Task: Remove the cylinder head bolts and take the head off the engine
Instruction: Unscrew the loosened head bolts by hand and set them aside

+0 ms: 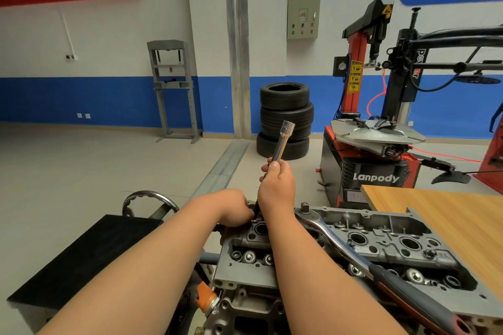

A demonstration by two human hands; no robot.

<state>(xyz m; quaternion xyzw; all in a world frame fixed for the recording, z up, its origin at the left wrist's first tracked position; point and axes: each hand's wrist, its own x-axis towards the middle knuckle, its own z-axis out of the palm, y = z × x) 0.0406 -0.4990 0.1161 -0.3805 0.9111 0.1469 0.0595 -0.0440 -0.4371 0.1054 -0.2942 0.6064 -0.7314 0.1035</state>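
Cylinder head (381, 247) sits on the engine right in front of us, just left of the wooden bench (449, 226). It's bare grey cast alloy w/ the top open: rows of valve springs and round plug wells show. The ratchet (340, 239) lies loose diagonally across it.

Our right hand (277, 187) is fisted round a chrome socket extension (283, 139), tilted up above the head's far end. A slim dark shaft (256, 208) runs down from the fist; bolt or bit, can't tell. Left hand (231, 207) rests at that far end, fingers hidden, so its grip can't be told.

Step in hand looks like lifting a bolt out. We'd keep the ext. in line w/ the bore, draw straight up, and steady the lower end so nothing drops back in. We'd clear the ratchet off before lifting the head.
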